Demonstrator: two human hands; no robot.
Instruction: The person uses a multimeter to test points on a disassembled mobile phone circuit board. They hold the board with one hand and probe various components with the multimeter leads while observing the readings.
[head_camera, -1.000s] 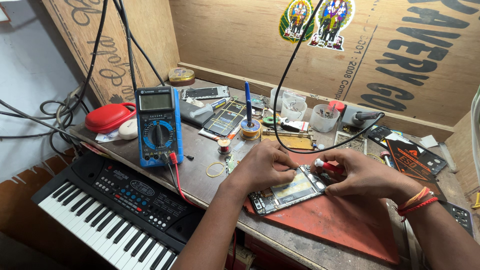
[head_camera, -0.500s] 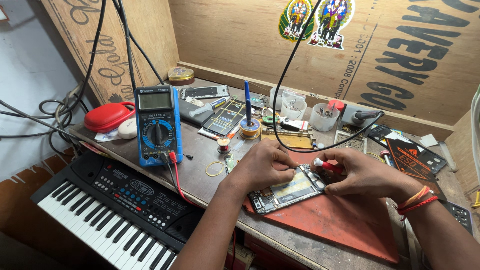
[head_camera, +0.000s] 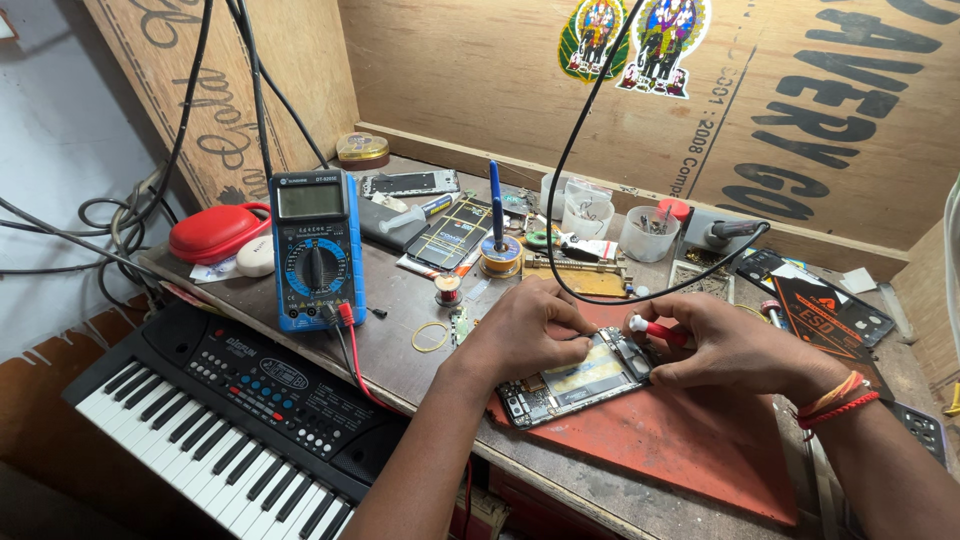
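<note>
— What is on the bench in front of this person?

— An opened smartphone (head_camera: 578, 378), back cover off, its boards and battery bared. It lies flat on a red work mat (head_camera: 690, 440), at the mat's near left part, tilted a little off the bench edge.

— And the hands?

— The left hand (head_camera: 525, 330) rests on the phone's upper left edge, fingers curled down onto it, pinning it to the mat. The right hand (head_camera: 735, 345) is closed around a small red-handled screwdriver (head_camera: 655, 328) whose white cap points toward the left hand; I cannot see where the tip meets the phone. The two hands sit close together over the phone, not touching each other.

— What else lies around the phone?

— Left of it, well apart, a blue digital multimeter (head_camera: 315, 245) leans up, with red and black leads running from its foot. In front of the multimeter, below the bench edge, is a black electronic keyboard (head_camera: 215, 410). Behind the phone stands a blue soldering iron (head_camera: 495, 205) upright in a round stand, with clear plastic cups (head_camera: 585, 212) just beside it. A black cable (head_camera: 600, 120) hangs down from above and loops over the bench just behind the hands.
</note>
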